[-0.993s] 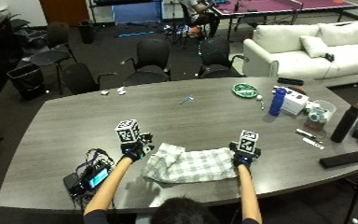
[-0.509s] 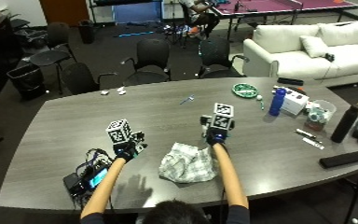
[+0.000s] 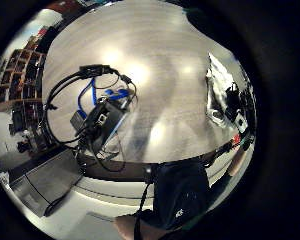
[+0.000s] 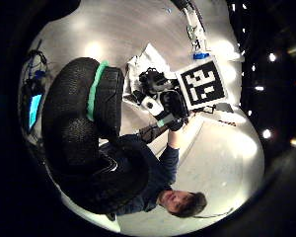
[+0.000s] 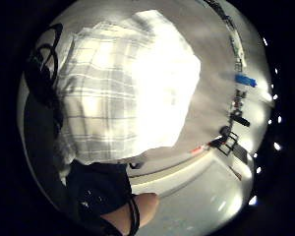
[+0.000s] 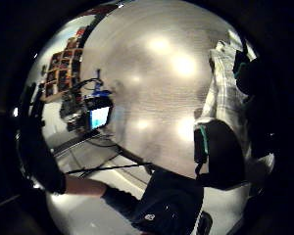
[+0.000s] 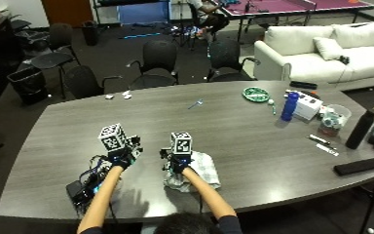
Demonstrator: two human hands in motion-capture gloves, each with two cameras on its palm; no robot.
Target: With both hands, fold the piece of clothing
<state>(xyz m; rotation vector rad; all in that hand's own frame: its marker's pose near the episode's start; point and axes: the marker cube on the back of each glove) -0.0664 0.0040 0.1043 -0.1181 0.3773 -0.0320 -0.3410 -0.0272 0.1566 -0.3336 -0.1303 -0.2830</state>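
Folding now: my right hand (image 7: 179,165) is on the plaid shirt (image 7: 200,171), which sits bunched into a small pad near the table's (image 7: 239,122) near edge, a little to the left of its middle.
Cloth: it lies flat on the table as a compact checked bundle, with a rumpled lower flap hanging toward the near edge; the right little-finger palm view shows the shirt (image 5: 128,88) filling most of what is under that palm, so I judge the palm is close over it.
Right hand: it rests on the left edge of the bundle; whether the fingers are curled into the fabric or lying flat I cannot tell from these views.
Left hand: my left hand (image 7: 121,158) is off the cloth, just beside it toward the table's left end, over bare wood; the thumb (image 4: 84,128) looks relaxed and holds nothing that I can see.
Nearby: the black cabled device (image 7: 83,187) sits at the near-left corner area, close to my left forearm.
Doing it well: I judge the fold needs squaring, so bring the left hand back onto the bundle's open edge, pin one side while the other smooths the top layer flat, and line the edges up before pressing.
Risk: the loose lower flap could slide off the near edge, and my left sleeve could snag the device cables.
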